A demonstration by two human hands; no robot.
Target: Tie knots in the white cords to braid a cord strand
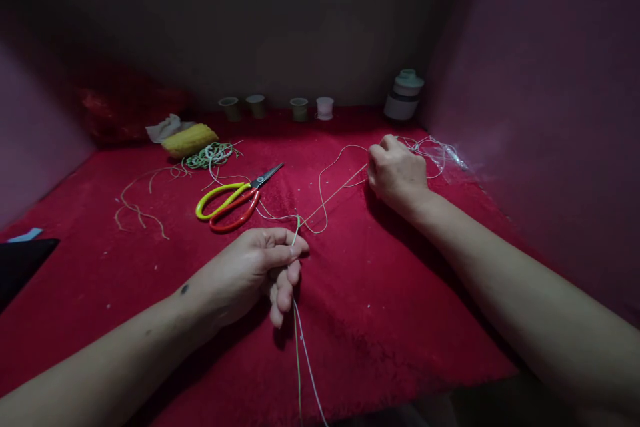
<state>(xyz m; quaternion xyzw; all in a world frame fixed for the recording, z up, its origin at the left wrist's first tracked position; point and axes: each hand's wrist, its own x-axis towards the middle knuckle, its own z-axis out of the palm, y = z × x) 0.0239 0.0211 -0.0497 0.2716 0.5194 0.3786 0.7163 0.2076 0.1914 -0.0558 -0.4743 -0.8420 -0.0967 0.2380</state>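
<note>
Thumb and index finger of my left hand (273, 260) pinch a bundle of thin cords (296, 232) with a small pale green knot at its top. Two loose ends, one greenish and one whitish, hang from below that hand past the table's front edge. Up and to the right, my right hand (397, 170) is closed, knuckles up, on a thin cord (333, 195) stretched straight from the knot. A slack loop of cord curves between both hands. Scissors (237, 200) with one yellow and one red handle lie just beyond my left hand, blades pointing away to the right.
Green and white cords (210, 155) lie tangled beside a yellow roll (190, 140). Tan cord scraps (143, 213) lie at left. Several thread spools (299, 109) and a lidded jar (404, 95) stand at the back. Clear plastic (453, 157) lies right of my right hand.
</note>
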